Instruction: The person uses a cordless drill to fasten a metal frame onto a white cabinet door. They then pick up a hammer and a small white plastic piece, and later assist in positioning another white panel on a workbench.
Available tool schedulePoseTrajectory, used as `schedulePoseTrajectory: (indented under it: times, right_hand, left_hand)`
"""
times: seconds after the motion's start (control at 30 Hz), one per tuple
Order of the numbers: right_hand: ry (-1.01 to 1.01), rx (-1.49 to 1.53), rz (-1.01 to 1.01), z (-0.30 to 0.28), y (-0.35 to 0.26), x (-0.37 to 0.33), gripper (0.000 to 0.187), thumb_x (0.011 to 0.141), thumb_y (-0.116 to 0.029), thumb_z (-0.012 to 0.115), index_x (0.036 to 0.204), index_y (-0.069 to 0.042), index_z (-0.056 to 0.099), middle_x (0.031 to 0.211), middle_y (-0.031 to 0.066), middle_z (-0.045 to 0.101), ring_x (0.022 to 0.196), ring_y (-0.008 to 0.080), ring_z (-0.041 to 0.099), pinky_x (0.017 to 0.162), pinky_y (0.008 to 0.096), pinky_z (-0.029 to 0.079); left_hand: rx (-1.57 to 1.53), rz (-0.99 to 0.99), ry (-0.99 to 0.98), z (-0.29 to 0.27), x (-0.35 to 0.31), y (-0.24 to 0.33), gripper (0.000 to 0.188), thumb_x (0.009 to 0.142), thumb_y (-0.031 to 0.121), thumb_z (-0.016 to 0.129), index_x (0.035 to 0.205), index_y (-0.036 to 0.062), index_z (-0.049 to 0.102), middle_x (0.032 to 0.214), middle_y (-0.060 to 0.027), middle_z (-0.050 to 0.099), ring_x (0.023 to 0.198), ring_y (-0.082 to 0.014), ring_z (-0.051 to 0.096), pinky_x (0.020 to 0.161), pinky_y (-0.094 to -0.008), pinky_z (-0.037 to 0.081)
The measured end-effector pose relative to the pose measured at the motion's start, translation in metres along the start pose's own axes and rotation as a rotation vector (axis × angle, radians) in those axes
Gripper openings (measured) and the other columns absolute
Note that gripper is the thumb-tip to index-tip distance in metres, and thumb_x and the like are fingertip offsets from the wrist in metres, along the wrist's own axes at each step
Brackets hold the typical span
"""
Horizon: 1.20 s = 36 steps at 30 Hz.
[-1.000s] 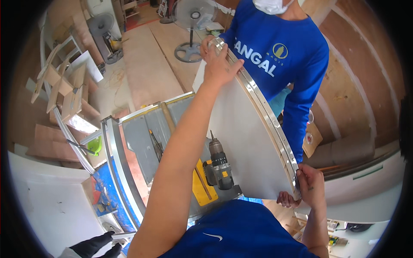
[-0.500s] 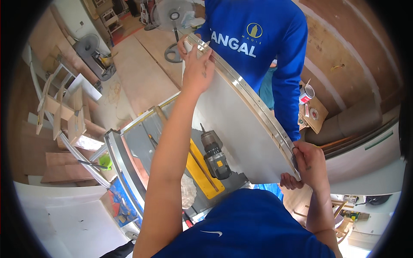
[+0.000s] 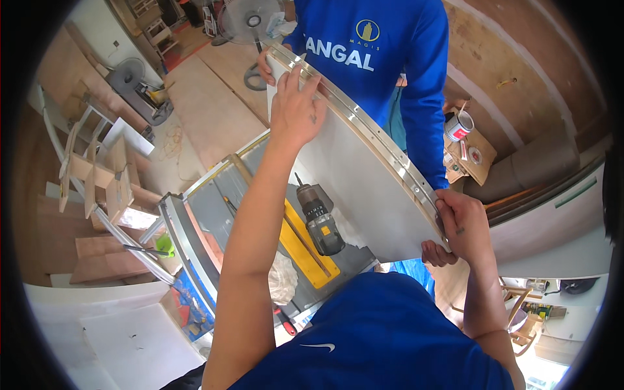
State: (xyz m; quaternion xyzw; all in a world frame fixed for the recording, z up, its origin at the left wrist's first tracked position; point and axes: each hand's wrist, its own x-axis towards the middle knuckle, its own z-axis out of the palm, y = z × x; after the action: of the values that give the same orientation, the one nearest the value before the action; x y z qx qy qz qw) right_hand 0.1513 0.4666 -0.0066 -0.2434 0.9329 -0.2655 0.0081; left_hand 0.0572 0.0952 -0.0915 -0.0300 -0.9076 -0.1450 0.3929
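A white panel (image 3: 370,175) stands on edge in front of me, a long shiny metal strip with holes (image 3: 364,120) along its top edge. My left hand (image 3: 298,107) holds the panel near the far end, fingers over its top edge; the thumb is hidden. At the near end, my right hand (image 3: 463,221) grips the strip and edge, thumb on top. Curled fingers (image 3: 439,253) below it seem to be the other person's. That person, in a blue long-sleeved shirt (image 3: 370,39), stands behind the panel, with another hand (image 3: 265,68) at its far corner.
A cordless drill (image 3: 320,218) lies beside the panel on a grey table-saw top (image 3: 214,208) with a yellow insert (image 3: 312,263). A red-handled tool (image 3: 284,320) rests near my waist. Fans (image 3: 253,19) and wooden frames (image 3: 117,182) stand left; a paint can (image 3: 459,125) stands right.
The view has shifted slightly, so the panel sits a little higher and further left. My left fingers have spread along the edge from a tighter grip. My right hand keeps its hold.
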Motion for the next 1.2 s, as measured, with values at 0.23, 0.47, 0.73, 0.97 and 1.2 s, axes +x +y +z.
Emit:
schedulePoseTrajectory:
  times: [0.23, 0.47, 0.73, 0.97, 1.2]
  right_hand:
    - [0.009, 0.029, -0.017, 0.002, 0.002, 0.001, 0.015, 0.094, -0.009, 0.058, 0.101, -0.005, 0.071, 0.084, 0.0218, 0.067, 0.081, 0.0448, 0.065, 0.071, 0.0499, 0.051]
    - [0.019, 0.026, 0.003, 0.003, 0.002, 0.0, 0.015, 0.094, -0.008, 0.059, 0.1, -0.005, 0.072, 0.087, 0.0219, 0.068, 0.084, 0.0443, 0.065, 0.074, 0.0494, 0.052]
    - [0.027, 0.035, 0.002, 0.001, -0.002, 0.0, 0.014, 0.093, -0.008, 0.059, 0.1, -0.005, 0.072, 0.087, 0.022, 0.068, 0.084, 0.0446, 0.066, 0.074, 0.0493, 0.052]
    - [0.029, 0.006, -0.02, 0.001, 0.003, 0.0, 0.018, 0.096, -0.008, 0.058, 0.107, -0.003, 0.071, 0.08, 0.0214, 0.066, 0.076, 0.0412, 0.066, 0.07, 0.0434, 0.052]
    - [0.031, 0.006, 0.031, 0.002, 0.001, 0.002, 0.016, 0.093, -0.008, 0.06, 0.102, -0.005, 0.073, 0.086, 0.0224, 0.068, 0.082, 0.0439, 0.066, 0.073, 0.0488, 0.052]
  left_hand:
    - [-0.129, -0.013, -0.108, -0.014, -0.022, 0.026, 0.056, 0.087, 0.01, 0.056, 0.143, 0.0144, 0.059, 0.153, -0.0275, 0.043, 0.139, -0.049, 0.041, 0.115, -0.0524, 0.039]
    - [-0.201, -0.008, -0.159, -0.029, -0.044, 0.071, 0.059, 0.087, 0.008, 0.055, 0.145, 0.016, 0.057, 0.152, -0.027, 0.043, 0.14, -0.0467, 0.042, 0.113, -0.0512, 0.041]
    - [-0.236, -0.035, -0.118, -0.028, -0.047, 0.08, 0.058, 0.086, 0.007, 0.056, 0.143, 0.0176, 0.06, 0.151, -0.0284, 0.043, 0.138, -0.0477, 0.043, 0.114, -0.0518, 0.04]
    - [-0.245, -0.016, -0.158, -0.031, -0.045, 0.072, 0.054, 0.086, 0.009, 0.058, 0.139, 0.0211, 0.062, 0.146, -0.0354, 0.045, 0.135, -0.0531, 0.045, 0.111, -0.053, 0.044]
    - [-0.398, -0.092, -0.294, -0.039, -0.044, 0.061, 0.062, 0.089, 0.008, 0.055, 0.149, 0.0239, 0.054, 0.156, -0.029, 0.04, 0.142, -0.0464, 0.041, 0.116, -0.0495, 0.038]
